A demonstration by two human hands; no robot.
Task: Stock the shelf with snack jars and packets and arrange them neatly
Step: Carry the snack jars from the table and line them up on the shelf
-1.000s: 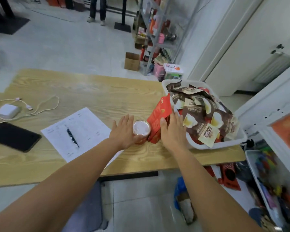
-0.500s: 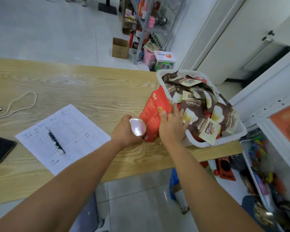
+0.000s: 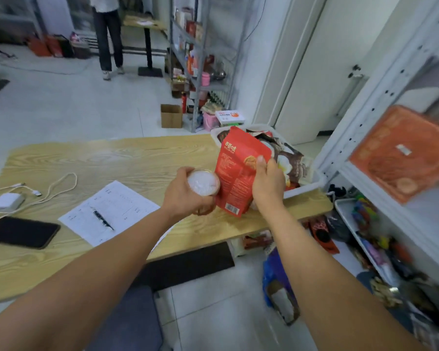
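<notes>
While I am holding both over the table, left hand (image 3: 183,197): curling round the side of the snack jar (image 3: 203,185), its white lid facing me.
Right hand (image 3: 268,184): pinching the red packet (image 3: 236,173) near its right edge, thumb on the front; the packet is standing upright, just beside the jar at its 3 o'clock.
Standing in the way: the packet is hiding part of the white basket (image 3: 304,188) at 1 o'clock, where brown packets (image 3: 289,160) are lying heaped, too jumbled to count.
Writing: white brand characters are showing top left on the packet, a barcode at its bottom; the small print is too fine to read.
Shelf (image 3: 380,97): standing at 3 o'clock, carrying a blurred orange pack (image 3: 403,153).
Table (image 3: 112,158), 8 to 9 o'clock: one paper sheet (image 3: 122,203) bearing one pen (image 3: 103,220), one black phone (image 3: 22,232), one white charger (image 3: 7,201).
In hand: one jar, one packet.
</notes>
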